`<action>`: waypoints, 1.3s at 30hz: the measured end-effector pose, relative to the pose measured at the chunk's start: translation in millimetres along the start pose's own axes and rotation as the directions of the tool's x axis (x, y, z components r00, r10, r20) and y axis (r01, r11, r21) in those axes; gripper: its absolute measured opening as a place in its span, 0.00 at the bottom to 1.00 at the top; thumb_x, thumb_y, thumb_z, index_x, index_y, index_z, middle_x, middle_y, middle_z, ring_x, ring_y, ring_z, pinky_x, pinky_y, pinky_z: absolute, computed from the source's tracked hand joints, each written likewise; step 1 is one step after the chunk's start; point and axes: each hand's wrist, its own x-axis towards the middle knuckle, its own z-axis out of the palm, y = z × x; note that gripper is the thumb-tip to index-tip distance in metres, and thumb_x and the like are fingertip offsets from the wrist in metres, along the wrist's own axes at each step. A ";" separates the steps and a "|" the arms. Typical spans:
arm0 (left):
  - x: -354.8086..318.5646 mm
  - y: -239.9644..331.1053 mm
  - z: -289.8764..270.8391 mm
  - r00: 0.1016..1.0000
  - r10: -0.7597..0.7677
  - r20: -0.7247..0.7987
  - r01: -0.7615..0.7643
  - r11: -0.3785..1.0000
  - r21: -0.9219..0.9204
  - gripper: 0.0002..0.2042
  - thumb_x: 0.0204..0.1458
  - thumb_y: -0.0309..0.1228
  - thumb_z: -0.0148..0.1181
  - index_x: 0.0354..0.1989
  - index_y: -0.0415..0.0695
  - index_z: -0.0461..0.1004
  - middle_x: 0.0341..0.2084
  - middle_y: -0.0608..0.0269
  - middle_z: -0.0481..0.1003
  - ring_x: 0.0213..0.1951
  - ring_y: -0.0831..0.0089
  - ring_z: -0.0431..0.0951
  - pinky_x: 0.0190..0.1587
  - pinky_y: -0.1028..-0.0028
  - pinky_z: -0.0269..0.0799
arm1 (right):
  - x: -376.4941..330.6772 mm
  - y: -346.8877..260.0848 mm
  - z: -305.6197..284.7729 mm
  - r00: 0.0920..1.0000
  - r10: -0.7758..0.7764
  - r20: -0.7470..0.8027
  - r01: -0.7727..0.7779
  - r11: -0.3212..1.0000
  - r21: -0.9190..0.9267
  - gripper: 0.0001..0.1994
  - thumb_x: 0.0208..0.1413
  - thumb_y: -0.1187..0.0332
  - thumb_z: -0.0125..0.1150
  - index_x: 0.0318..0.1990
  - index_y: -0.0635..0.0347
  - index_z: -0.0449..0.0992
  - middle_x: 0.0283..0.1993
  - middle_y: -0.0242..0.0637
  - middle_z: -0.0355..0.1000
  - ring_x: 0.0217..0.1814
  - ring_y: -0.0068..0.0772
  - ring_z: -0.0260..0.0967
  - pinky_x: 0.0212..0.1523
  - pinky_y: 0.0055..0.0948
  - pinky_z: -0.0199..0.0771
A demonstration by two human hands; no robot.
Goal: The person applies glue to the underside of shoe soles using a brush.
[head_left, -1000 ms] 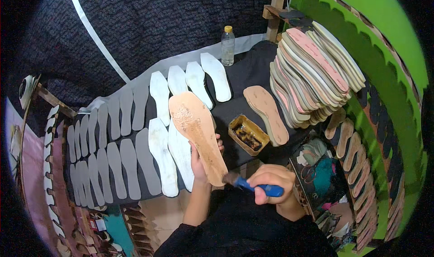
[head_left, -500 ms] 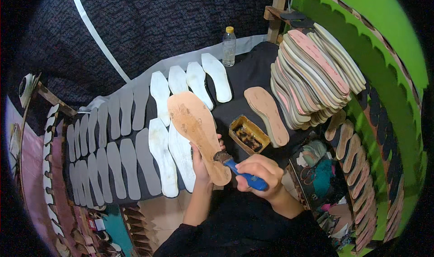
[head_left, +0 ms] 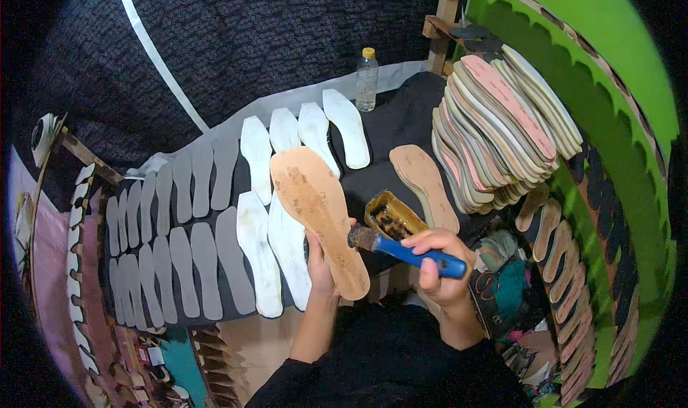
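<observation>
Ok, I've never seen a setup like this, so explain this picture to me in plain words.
There is no machine here, only a person's two bare hands. The view comes from a camera worn on the person's head, looking down. Its wide fisheye lens bends straight edges and leaves the dark round border.

The left hand holds a tan sole. The right hand grips a blue-handled brush, its tip at the sole's right edge; whether they touch is hard to tell.

On the black surface lie grey soles in two rows at left, then white soles. Farther right are a stained tray, a small tan pile and a tall stack of soles. A bottle stands at the back.
</observation>
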 end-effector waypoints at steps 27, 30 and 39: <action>5.7 -2.5 -14.4 0.999 -0.041 0.035 0.042 0.999 -0.008 0.29 0.58 0.52 0.23 0.54 0.41 0.57 0.42 0.53 0.68 0.37 0.70 0.70 0.38 0.71 0.70 | -4.0 6.7 -14.2 0.998 -0.032 -0.060 0.035 0.998 0.046 0.14 0.45 0.60 0.65 0.31 0.62 0.74 0.30 0.40 0.73 0.35 0.36 0.73 0.38 0.29 0.72; 5.9 -1.2 -15.0 0.997 -0.021 0.074 0.027 0.996 -0.089 0.29 0.58 0.52 0.26 0.53 0.39 0.58 0.40 0.54 0.70 0.35 0.68 0.71 0.38 0.71 0.72 | -6.6 13.8 -22.7 0.963 0.127 -0.237 -0.149 0.985 -0.081 0.10 0.46 0.66 0.63 0.30 0.64 0.73 0.31 0.40 0.73 0.33 0.35 0.72 0.37 0.27 0.70; 3.0 -3.5 -9.6 0.997 -0.057 0.054 0.062 0.993 -0.101 0.28 0.58 0.52 0.25 0.54 0.41 0.58 0.41 0.53 0.69 0.35 0.69 0.70 0.37 0.71 0.72 | -6.4 66.6 -3.5 0.984 0.110 -0.141 -0.150 0.937 -0.316 0.10 0.45 0.70 0.63 0.32 0.64 0.71 0.30 0.41 0.71 0.32 0.37 0.71 0.33 0.28 0.69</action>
